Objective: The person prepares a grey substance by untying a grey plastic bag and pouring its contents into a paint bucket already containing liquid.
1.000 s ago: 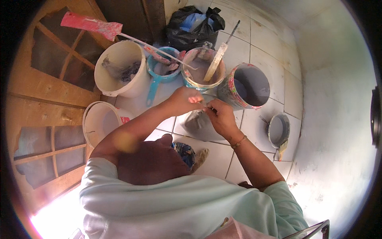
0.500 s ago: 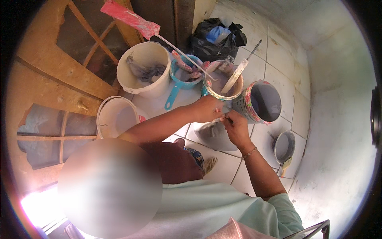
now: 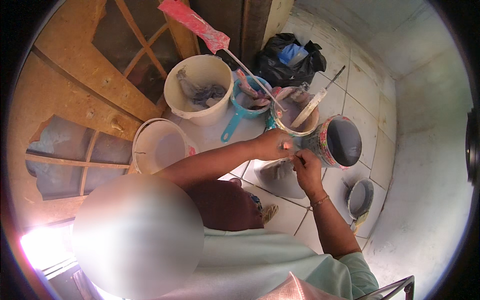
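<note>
Over the last second, buckets and floor slide right and down in your view, which suggests your head is turning rather than the things moving. Your left hand (image 3: 274,145) and right hand (image 3: 307,172) stay close together at the gathered top of a pale plastic bag (image 3: 281,179) with greyish contents. The right one's fingers are bent inward, pinching the plastic; the left one is curled tight around it, though you cannot tell exactly how its fingertips sit.

The bag rests on the tiled floor (image 3: 286,218), below your hands and just in front of the paint-smeared pail (image 3: 300,133) and the dark-filled pail (image 3: 316,145). Because your hold looks the same throughout, the work at the bag's neck seems little further along; whether a knot is there is too small to tell. The red roller (image 3: 195,26) leans over the pails, untouched.
</note>
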`<state>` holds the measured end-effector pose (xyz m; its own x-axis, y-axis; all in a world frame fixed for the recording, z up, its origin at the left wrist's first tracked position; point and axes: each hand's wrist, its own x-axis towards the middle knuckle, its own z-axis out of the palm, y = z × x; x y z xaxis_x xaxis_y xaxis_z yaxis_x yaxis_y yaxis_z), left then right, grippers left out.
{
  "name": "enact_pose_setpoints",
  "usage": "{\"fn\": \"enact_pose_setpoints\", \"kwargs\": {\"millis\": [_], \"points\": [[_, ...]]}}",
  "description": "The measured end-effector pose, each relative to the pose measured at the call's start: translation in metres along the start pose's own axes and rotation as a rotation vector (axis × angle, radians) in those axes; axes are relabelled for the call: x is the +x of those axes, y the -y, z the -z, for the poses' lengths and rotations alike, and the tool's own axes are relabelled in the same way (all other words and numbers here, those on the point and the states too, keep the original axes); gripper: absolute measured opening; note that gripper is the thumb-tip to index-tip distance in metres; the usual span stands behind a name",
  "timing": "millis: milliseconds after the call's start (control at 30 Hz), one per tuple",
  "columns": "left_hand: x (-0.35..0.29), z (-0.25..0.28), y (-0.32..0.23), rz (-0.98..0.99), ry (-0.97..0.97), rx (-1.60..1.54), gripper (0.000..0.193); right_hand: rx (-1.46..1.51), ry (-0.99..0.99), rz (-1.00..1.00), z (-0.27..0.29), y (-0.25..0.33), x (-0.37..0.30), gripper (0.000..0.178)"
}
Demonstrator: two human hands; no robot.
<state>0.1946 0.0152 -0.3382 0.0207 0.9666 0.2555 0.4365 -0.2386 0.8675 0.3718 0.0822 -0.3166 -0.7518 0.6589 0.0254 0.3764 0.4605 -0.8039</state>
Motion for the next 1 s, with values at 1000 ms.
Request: {"fn": "enact_pose_setpoints", "kwargs": {"millis": [1000], "points": [[-0.002,0.0,0.021,0.51,0.114,-0.313,0.029,-0.019,-0.101,0.044,-0.001,-0.002,0.002,0.006]]}}
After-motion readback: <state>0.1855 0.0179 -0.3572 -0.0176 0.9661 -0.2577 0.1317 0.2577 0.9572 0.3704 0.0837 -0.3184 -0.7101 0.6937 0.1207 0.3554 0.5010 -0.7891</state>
